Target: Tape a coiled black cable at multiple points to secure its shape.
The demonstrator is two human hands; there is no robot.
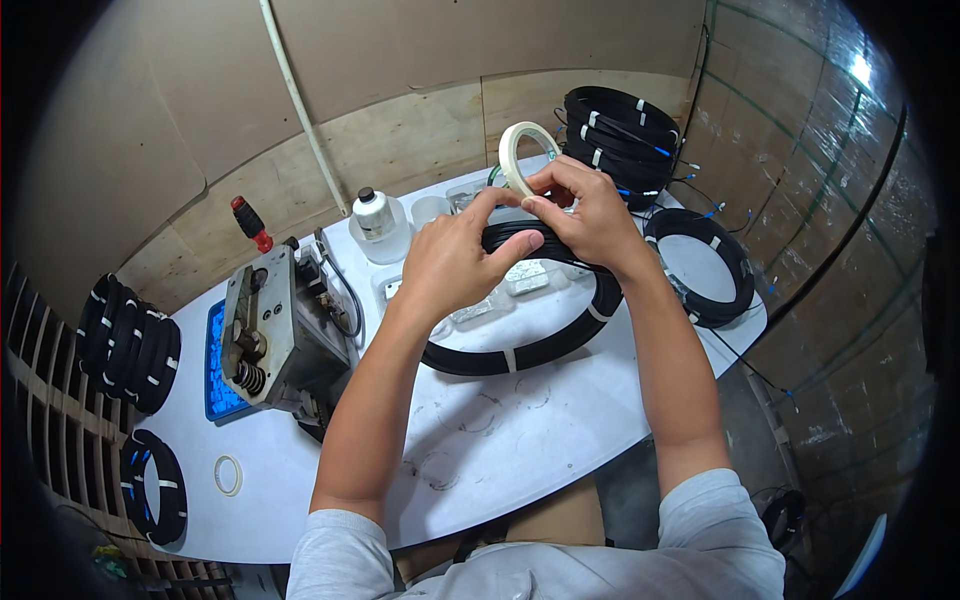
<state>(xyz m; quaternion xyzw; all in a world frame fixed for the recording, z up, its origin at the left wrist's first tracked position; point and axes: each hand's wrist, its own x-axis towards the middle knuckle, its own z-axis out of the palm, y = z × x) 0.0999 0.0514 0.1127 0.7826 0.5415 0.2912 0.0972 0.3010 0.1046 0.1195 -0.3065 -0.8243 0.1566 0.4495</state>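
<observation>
At the bottom edge, the pale sleeves of the person frame the near rim of the white tabletop, which has dark smudges. Over it, at the middle of the frame, a black cable coil is tilted up, with white bands around its lower part. The left hand is closed on the coil's upper part, its thumb laid across the strands. The right hand has a pinching grip, nearly closed, on a cream tape roll, its fingertips right at the top of the coil.

At lower left lie a loose tape roll and a small cable coil. Left of centre stands a metal machine, beside a blue tray of small pieces. Clear trays sit behind the held coil, partly hidden by it and the hands.

Farther off, a stack of coils stands at left, and another coil lies at right. A white bottle with a dark cap is at upper centre-left; a taller coil pile rises at upper right, before the wooden wall.
</observation>
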